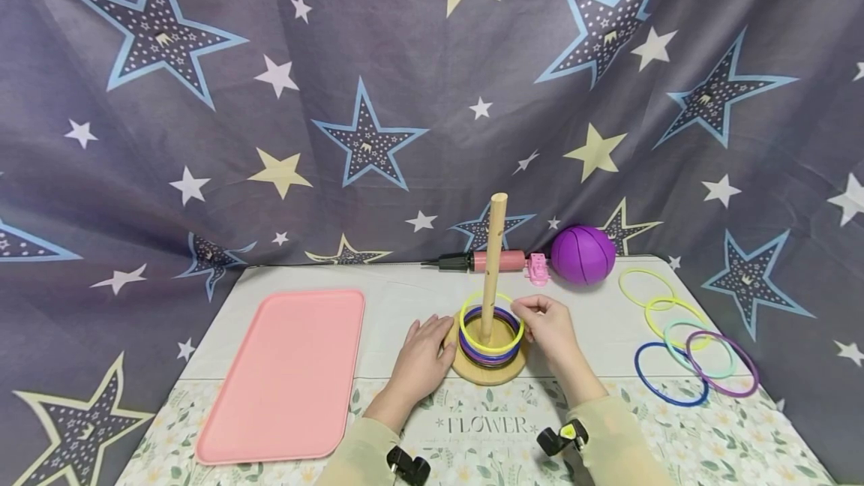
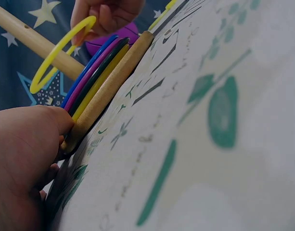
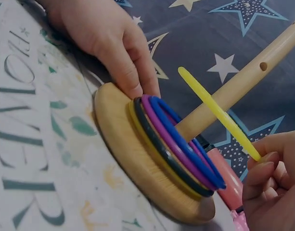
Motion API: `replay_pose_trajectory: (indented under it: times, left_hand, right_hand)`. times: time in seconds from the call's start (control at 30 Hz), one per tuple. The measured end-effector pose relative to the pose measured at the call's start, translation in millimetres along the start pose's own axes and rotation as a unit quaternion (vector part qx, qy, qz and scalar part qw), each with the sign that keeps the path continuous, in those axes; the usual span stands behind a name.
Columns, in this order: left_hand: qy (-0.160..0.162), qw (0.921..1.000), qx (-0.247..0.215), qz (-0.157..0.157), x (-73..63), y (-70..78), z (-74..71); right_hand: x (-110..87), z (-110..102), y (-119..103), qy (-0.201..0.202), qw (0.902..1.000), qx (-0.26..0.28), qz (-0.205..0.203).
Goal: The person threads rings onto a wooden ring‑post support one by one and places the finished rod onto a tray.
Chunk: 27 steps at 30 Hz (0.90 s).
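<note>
A wooden post (image 1: 495, 261) rises from a round wooden base (image 1: 489, 376). Around the foot of the post lie a blue ring (image 2: 90, 67), a purple one, a dark one and, lowest, a yellow one. Between thumb and fingertips my right hand (image 1: 550, 325) pinches another yellow ring (image 3: 219, 115). That ring encircles the post and hangs tilted above the stack, its right side in my fingers. At the base's left rim my left hand (image 1: 421, 355) holds the edge, thumb near the stacked rings; its fingertips are partly hidden.
Loose rings lie at the right, among them a blue ring (image 1: 637, 377) and a purple ring (image 1: 752, 366). A pink tray (image 1: 283, 373) is at left. Behind stand a pump (image 1: 506, 261), a small pink object (image 1: 538, 268) and a purple ball (image 1: 583, 255) by the star-patterned curtain.
</note>
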<state>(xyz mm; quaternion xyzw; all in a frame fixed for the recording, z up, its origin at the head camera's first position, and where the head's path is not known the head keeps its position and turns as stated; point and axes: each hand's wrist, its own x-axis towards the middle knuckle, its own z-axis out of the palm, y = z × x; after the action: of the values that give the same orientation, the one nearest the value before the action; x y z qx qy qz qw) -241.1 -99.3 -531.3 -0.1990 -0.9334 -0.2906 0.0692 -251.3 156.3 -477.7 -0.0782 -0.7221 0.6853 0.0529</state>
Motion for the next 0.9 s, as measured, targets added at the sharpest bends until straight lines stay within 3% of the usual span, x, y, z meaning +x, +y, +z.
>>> replay_pose_trajectory:
  times: [0.57,0.9]
  left_hand:
    - [-0.001,1.0,-0.006,-0.008,-0.6,1.2,0.1]
    - [0.006,0.9999,-0.008,-0.004,-0.3,1.4,0.1]
  right_hand:
    - [2.5,3,18,-0.004,0.9988,-0.044,0.02]
    - [4.5,2,23,-0.011,0.9989,-0.037,0.025]
